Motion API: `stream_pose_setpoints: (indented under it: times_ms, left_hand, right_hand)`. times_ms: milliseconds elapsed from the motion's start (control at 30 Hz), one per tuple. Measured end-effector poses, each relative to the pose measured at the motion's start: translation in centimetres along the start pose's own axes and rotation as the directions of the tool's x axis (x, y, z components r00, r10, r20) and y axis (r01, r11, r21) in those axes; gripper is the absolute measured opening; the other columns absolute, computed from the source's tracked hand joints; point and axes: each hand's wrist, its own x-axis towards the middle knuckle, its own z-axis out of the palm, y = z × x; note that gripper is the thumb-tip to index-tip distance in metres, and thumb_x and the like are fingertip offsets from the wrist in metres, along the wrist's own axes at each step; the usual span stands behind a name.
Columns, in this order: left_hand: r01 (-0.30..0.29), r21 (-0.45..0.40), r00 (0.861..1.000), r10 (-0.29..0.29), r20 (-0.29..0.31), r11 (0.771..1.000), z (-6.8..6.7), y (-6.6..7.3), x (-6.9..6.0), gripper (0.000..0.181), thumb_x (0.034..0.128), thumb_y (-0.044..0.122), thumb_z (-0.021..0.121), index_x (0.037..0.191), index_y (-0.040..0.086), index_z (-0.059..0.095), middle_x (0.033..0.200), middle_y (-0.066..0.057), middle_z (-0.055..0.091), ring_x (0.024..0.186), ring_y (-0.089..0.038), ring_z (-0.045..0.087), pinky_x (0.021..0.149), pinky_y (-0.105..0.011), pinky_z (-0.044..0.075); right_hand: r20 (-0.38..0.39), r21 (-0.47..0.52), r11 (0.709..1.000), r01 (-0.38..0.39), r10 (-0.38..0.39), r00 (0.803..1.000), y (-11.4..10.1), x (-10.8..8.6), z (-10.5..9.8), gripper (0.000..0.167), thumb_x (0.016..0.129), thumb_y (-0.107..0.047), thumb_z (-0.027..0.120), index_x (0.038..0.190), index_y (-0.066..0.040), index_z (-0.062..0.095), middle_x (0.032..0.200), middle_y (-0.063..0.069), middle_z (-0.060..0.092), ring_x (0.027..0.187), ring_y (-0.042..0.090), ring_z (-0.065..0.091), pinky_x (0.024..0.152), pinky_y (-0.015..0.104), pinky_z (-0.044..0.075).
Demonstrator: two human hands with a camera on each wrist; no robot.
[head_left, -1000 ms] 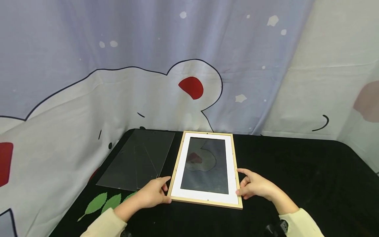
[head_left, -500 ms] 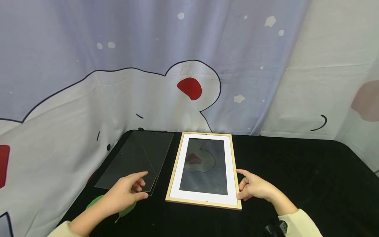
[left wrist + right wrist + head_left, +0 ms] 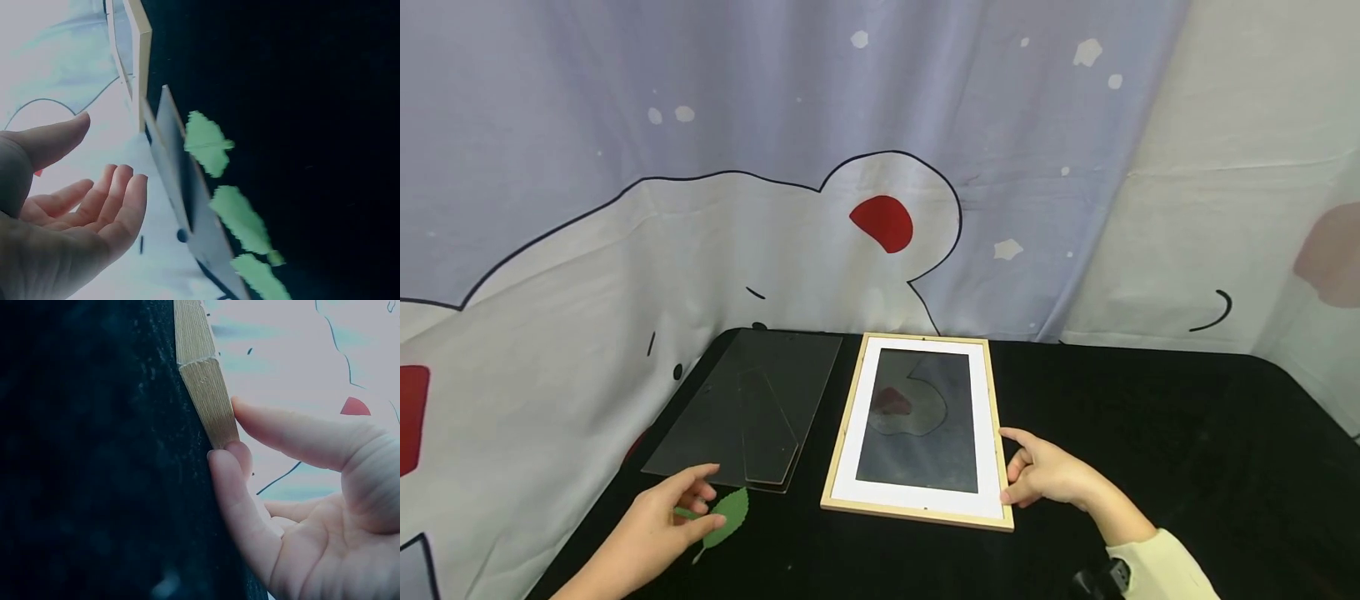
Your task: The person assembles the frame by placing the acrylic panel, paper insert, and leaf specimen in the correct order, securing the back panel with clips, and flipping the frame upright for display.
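Note:
A picture frame (image 3: 838, 450) with a light wooden border, white mat and dark reflective middle lies flat on the black table. My right hand (image 3: 1048, 471) touches its right edge with the index fingertip and thumb; the right wrist view shows the fingertips against the wooden edge (image 3: 209, 400). To the left, my left hand (image 3: 651, 525) hovers around the green leaves, thumb and fingers apart, holding nothing. One leaf (image 3: 730, 517) shows beyond its fingers in the head view, while others are hidden. Several leaves (image 3: 244, 215) lie in a row in the left wrist view.
A dark backing board (image 3: 707, 433) with a fold-out stand (image 3: 767, 442) lies left of the frame. Behind the black table (image 3: 1150, 417) hangs a patterned curtain (image 3: 737, 242). A small black device (image 3: 1101, 579) sits at the right wrist.
My left hand has left the frame's left edge, crossed the backing board's near corner and moved left and nearer, to the leaves. My right hand stays at the frame's right edge.

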Motion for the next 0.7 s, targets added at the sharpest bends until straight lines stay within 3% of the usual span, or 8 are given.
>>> stream_pose_setpoints:
  times_ms: [200,433,700]
  left_hand:
    - [0.026,0.021,0.999,-0.027,0.044,0.999,0.6,-1.9,0.0,0.068,0.0797,0.020,0.078,0.135,-0.006,0.047,0.104,-0.004,0.060,0.086,-0.014,0.058,0.066,-0.028,0.050]
    - [0.070,0.090,0.996,-0.075,0.045,0.993,1.5,-3.3,-0.1,0.068,0.0770,0.018,0.080,0.131,-0.009,0.049,0.094,-0.001,0.059,0.076,-0.012,0.054,0.065,-0.029,0.046]
    - [0.131,0.038,0.987,-0.134,0.090,0.991,2.5,-4.1,-0.4,0.065,0.0768,0.014,0.080,0.127,-0.013,0.048,0.085,-0.001,0.054,0.072,-0.015,0.055,0.065,-0.031,0.047]
  right_hand:
    - [0.002,-0.009,1.000,0.005,-0.005,1.000,0.0,0.0,0.0,0.101,0.068,0.002,0.080,0.144,0.015,0.014,0.080,0.010,0.052,0.067,0.020,0.058,0.065,0.038,0.055]
    - [0.003,-0.007,1.000,0.006,-0.006,1.000,0.0,0.0,0.0,0.101,0.068,0.002,0.080,0.144,0.015,0.014,0.081,0.010,0.052,0.067,0.020,0.058,0.065,0.038,0.055]
    - [-0.003,-0.018,1.000,0.006,-0.006,1.000,0.1,0.0,0.0,0.100,0.068,0.001,0.081,0.143,0.015,0.016,0.081,0.010,0.052,0.067,0.019,0.057,0.065,0.038,0.055]
